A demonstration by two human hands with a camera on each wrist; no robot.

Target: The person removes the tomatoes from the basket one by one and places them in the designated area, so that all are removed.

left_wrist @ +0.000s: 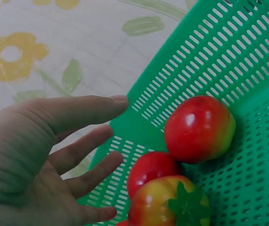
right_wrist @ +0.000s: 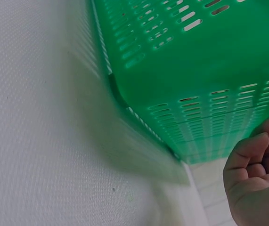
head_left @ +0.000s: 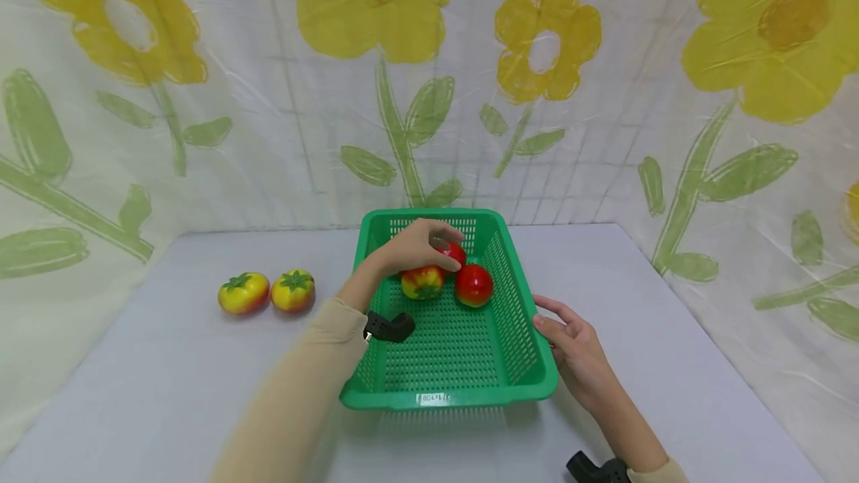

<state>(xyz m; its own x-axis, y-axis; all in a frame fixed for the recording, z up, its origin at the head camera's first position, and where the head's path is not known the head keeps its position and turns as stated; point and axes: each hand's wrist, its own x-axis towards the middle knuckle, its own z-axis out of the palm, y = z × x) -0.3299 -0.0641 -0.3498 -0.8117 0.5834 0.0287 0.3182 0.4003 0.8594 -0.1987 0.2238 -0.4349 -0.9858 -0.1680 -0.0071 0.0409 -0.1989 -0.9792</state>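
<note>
A green perforated basket (head_left: 439,397) stands on the table with several toy-like tomatoes at its far end. Inside are a shiny red tomato (head_left: 473,285), a second red tomato (left_wrist: 153,172) and a yellow-red tomato (head_left: 423,283) with a green star-shaped calyx. My left hand (head_left: 419,244) is over these, palm facing them, partly hiding the second red one from the head view. In the left wrist view its fingers are spread and apart from the tomatoes, holding nothing. My right hand (head_left: 577,352) grips the basket's right rim, thumb on top and other fingers curled at the outside.
Two more yellow-red tomatoes, a left one (head_left: 243,294) and a right one (head_left: 293,291), lie side by side on the white table (head_left: 201,379) left of the basket. A flower-printed curtain (head_left: 268,133) hangs behind the table and along its sides.
</note>
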